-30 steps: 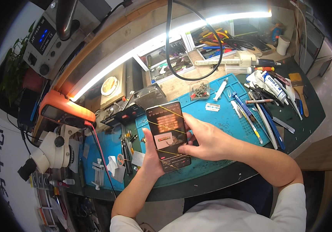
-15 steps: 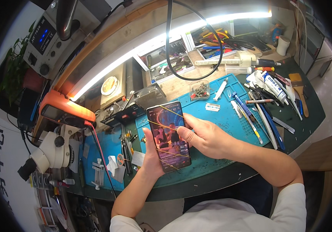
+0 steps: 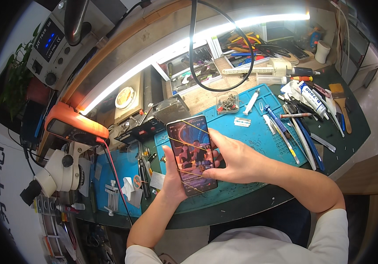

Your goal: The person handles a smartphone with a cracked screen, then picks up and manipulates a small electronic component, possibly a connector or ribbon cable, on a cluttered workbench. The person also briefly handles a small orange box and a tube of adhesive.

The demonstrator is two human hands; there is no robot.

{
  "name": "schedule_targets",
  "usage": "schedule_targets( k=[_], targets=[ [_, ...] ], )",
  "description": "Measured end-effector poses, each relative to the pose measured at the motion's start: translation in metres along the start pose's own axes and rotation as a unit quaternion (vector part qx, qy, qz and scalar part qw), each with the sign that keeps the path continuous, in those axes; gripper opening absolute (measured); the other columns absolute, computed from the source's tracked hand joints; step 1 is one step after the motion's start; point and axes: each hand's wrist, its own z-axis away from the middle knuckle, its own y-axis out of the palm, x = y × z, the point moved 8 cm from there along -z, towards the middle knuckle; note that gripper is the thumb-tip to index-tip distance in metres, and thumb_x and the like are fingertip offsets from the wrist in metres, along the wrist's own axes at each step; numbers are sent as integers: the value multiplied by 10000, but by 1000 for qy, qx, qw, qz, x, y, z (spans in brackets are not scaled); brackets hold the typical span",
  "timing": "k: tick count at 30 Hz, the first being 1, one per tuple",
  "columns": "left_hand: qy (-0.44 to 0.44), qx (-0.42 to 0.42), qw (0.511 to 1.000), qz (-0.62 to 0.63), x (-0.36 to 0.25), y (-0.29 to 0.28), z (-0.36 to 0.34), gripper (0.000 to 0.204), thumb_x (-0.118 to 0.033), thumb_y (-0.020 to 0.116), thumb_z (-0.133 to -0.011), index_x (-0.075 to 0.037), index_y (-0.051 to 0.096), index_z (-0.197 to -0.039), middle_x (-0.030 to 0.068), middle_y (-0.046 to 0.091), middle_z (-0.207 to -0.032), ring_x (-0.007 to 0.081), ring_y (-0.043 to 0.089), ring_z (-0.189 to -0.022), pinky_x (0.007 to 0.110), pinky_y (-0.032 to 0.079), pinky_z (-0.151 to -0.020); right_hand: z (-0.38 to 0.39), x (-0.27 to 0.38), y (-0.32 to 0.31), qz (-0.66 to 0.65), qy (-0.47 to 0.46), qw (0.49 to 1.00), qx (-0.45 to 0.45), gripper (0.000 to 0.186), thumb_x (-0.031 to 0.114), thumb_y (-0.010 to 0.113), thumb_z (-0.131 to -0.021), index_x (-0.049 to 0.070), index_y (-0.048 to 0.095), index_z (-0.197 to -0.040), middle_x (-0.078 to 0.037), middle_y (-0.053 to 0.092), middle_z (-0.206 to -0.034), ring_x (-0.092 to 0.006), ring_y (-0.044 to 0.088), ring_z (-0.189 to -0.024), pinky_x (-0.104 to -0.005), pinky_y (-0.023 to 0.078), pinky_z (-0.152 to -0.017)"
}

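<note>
A smartphone (image 3: 189, 149) with its screen lit is held over the front part of the blue work mat (image 3: 241, 152). Several thin yellow rubber bands cross its screen at a slant. My left hand (image 3: 174, 178) grips the phone from the lower left, thumb along the left edge and the other fingers hidden beneath it. My right hand (image 3: 235, 160) is closed about the right edge, its thumb lying across the lower screen and some fingertips showing beside the edge. Beyond the phone lie a razor blade (image 3: 242, 122), a syringe (image 3: 252, 101) and a clear box of small metal parts (image 3: 227, 103).
An orange multimeter (image 3: 76, 123) and a white microscope (image 3: 57, 171) stand to the left. Tweezers, pens, a glue tube (image 3: 313, 100) and a brush (image 3: 341, 108) crowd the right. A black cable loop (image 3: 192, 48) hangs above the bench, near the bright light tube (image 3: 153, 61).
My right thumb has moved down the screen from the middle to the lower part. The picture on the screen has changed. My left hand and the phone have stayed put.
</note>
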Motion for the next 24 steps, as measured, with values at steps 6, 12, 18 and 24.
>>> schedule_targets(
  k=[6,12,18,24],
  targets=[
    [12,-92,989,-119,-4,2,0,1064,-881,325,-869,-30,397,-1504,184,562,-1407,283,599,-1258,437,529,-1036,-3,-9,-1,29,-21,999,-19,484,200,652,-992,-21,445,-1369,-203,655,-1165,-274,686,-1017,-383,554,-844],
    [31,5,999,18,-2,3,-2,977,-848,330,-905,-96,375,-1528,151,528,-1442,308,578,-1277,488,517,-1050,-1,-4,-2,27,-6,999,-18,507,257,674,-985,-33,449,-1335,-213,652,-1160,-295,691,-1010,-385,568,-849],
    [10,-24,999,-24,0,4,-2,1031,-879,332,-873,-89,363,-1535,170,539,-1419,324,587,-1255,485,519,-1048,-1,-5,-2,27,1,1000,2,657,275,800,-882,-32,432,-1331,-197,641,-1150,-284,678,-992,-377,566,-845],
    [4,-35,999,-28,-1,1,0,1110,-918,322,-834,-61,351,-1539,197,546,-1402,336,591,-1250,467,525,-1042,0,-1,-2,42,-7,999,6,717,255,824,-853,-26,408,-1364,-187,629,-1153,-276,659,-949,-378,556,-839]
  ],
)
